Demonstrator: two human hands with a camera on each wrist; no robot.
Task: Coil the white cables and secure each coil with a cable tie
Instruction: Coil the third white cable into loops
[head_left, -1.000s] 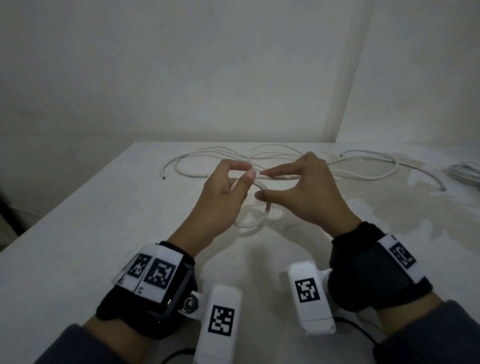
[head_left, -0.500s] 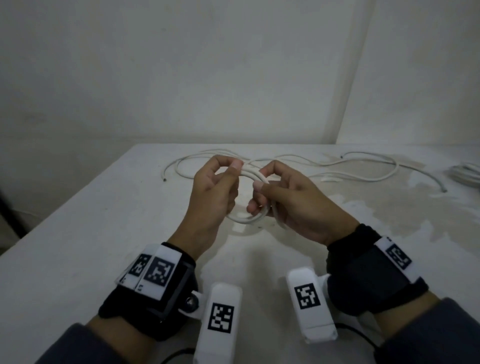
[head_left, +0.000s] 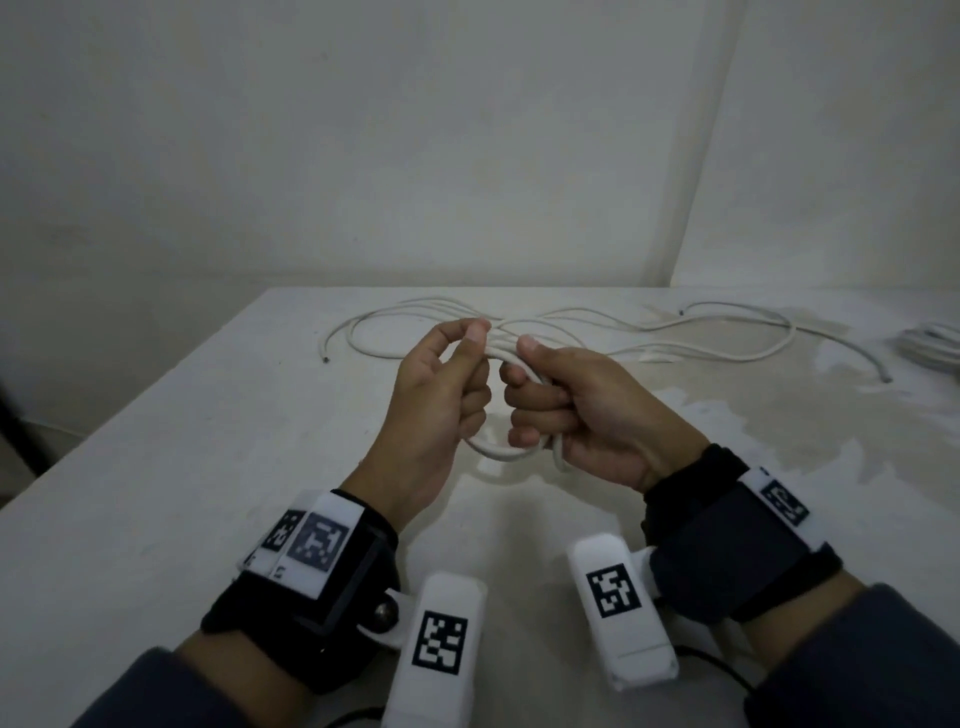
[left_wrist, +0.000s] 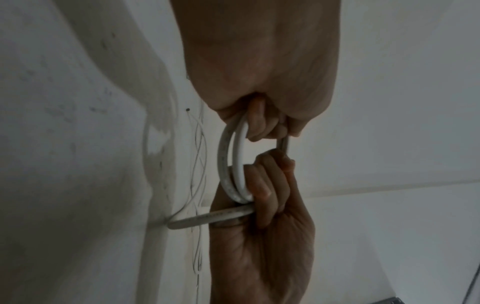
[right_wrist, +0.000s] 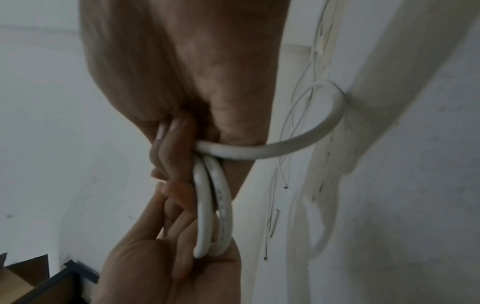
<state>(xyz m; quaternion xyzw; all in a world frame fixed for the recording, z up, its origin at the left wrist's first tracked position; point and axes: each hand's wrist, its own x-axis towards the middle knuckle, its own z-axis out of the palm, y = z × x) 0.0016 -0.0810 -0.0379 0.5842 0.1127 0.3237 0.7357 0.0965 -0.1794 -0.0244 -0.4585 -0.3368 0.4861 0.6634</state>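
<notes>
Both hands hold a small coil of white cable (head_left: 506, 453) above the table's middle. My left hand (head_left: 447, 384) pinches the coil's top between thumb and fingers. My right hand (head_left: 566, 405) has its fingers curled round the coil's right side. The left wrist view shows two loops of the coil (left_wrist: 233, 164) side by side between the hands, and a free strand (left_wrist: 207, 219) running off to the table. The same loops (right_wrist: 213, 207) appear in the right wrist view with a strand (right_wrist: 298, 142) arcing away. I see no cable tie.
Loose white cable (head_left: 597, 332) sprawls over the far part of the white table (head_left: 182, 493), with cut ends at the left (head_left: 326, 358) and right (head_left: 888, 206). Another white cable bundle (head_left: 935, 343) lies at the right edge. Walls stand close behind.
The right hand went from an open pinch with straight fingers to a fist round the coil. Both hands drew together and slightly toward me, and the coil gained a loop.
</notes>
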